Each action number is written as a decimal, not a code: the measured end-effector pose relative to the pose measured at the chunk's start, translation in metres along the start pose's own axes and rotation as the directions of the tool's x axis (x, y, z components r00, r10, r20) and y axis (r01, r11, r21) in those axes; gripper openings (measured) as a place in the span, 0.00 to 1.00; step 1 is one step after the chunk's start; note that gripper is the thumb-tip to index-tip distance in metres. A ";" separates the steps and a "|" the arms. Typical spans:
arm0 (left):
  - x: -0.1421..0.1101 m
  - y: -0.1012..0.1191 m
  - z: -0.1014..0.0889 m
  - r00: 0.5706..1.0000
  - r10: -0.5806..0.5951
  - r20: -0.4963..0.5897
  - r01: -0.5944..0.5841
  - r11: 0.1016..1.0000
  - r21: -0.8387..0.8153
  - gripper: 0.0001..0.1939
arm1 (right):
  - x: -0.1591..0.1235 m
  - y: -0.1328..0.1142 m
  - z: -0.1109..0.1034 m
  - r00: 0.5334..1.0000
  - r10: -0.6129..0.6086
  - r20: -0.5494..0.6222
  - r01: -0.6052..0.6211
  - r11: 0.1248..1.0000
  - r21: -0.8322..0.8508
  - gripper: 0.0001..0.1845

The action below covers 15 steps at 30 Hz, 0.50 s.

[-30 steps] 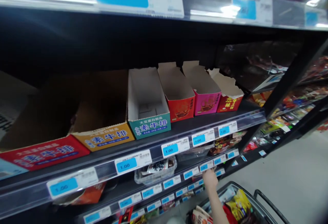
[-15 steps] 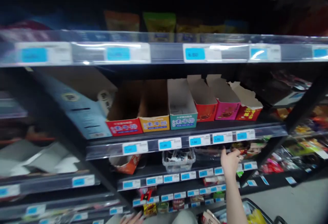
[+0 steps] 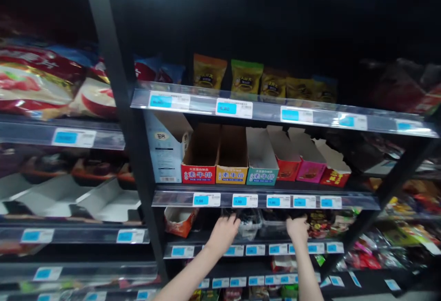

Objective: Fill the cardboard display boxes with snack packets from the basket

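Note:
On the shelf below the snack boxes, my left hand (image 3: 223,235) is at the left edge of a clear plastic tub (image 3: 251,228) holding dark packets. Its fingers are curled at the rim, with the tips partly hidden. A second clear plastic tub (image 3: 274,228) sits directly right of the first. My right hand (image 3: 298,228) is closed at that tub's right end, fingers bent and partly in shadow under the shelf above. Beyond it, to the right, stands a dark snack bag (image 3: 319,223).
Above my hands, a shelf edge (image 3: 225,198) with price tags carries open cardboard boxes, including a red box (image 3: 198,175) and a teal box (image 3: 262,177). An orange carton (image 3: 182,226) lies tilted left of my left hand. A dark upright post (image 3: 141,163) divides the bays.
My left hand has risen from the bottom of the view to the first tub. My right hand has shifted slightly left and lower, to the second tub. The camera view has turned left and up.

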<state>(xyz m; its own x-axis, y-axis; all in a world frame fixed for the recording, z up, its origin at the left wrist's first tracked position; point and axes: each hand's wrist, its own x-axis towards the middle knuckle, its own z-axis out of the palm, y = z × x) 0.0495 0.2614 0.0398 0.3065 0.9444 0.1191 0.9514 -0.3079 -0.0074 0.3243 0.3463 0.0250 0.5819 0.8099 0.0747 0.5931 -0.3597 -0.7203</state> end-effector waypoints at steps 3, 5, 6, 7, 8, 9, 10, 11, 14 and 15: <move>-0.019 -0.024 0.001 1.000 -0.001 -0.012 0.001 1.000 0.011 0.17 | -0.016 -0.006 0.012 0.999 0.017 0.049 -0.016 1.000 -0.020 0.48; -0.032 -0.039 -0.002 1.000 -0.011 -0.015 0.012 1.000 0.025 0.17 | -0.028 -0.013 0.024 0.997 -0.005 0.083 0.007 1.000 -0.027 0.45; -0.038 -0.046 -0.003 1.000 -0.015 -0.025 0.017 0.999 0.046 0.17 | -0.034 -0.016 0.030 0.995 -0.013 0.098 0.016 0.999 -0.030 0.45; -0.043 -0.052 -0.004 0.999 -0.016 -0.031 0.018 0.997 0.073 0.17 | -0.040 -0.020 0.035 0.994 -0.021 0.112 0.024 0.999 -0.033 0.45; -0.047 -0.056 -0.004 0.999 -0.017 -0.039 0.021 0.995 0.100 0.17 | -0.046 -0.023 0.040 0.992 -0.027 0.123 0.031 0.999 -0.035 0.45; -0.050 -0.060 -0.004 0.999 -0.014 -0.050 0.020 0.992 0.126 0.16 | -0.052 -0.025 0.043 0.991 -0.034 0.132 0.039 0.999 -0.034 0.45; -0.052 -0.063 -0.003 0.998 -0.013 -0.066 0.022 0.989 0.148 0.16 | -0.056 -0.025 0.044 0.989 -0.042 0.138 0.047 0.998 -0.031 0.45; -0.053 -0.065 -0.002 0.996 -0.012 -0.092 0.028 0.986 0.165 0.15 | -0.058 -0.023 0.043 0.988 -0.053 0.142 0.057 0.998 -0.024 0.45; -0.058 -0.070 0.004 0.957 0.046 -0.287 0.017 0.977 0.214 0.15 | -0.050 0.000 0.026 0.993 -0.064 0.101 0.063 0.998 0.010 0.45; -0.063 -0.072 0.007 0.923 0.090 -0.375 0.000 0.972 0.234 0.17 | -0.043 0.013 0.017 0.998 -0.048 0.048 0.047 0.999 0.024 0.47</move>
<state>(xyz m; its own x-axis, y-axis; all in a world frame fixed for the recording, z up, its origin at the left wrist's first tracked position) -0.0378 0.2249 0.0257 0.3574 0.8004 0.4813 0.9320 -0.2722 -0.2393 0.2978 0.3147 0.0011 0.5254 0.8475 0.0760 0.6062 -0.3101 -0.7323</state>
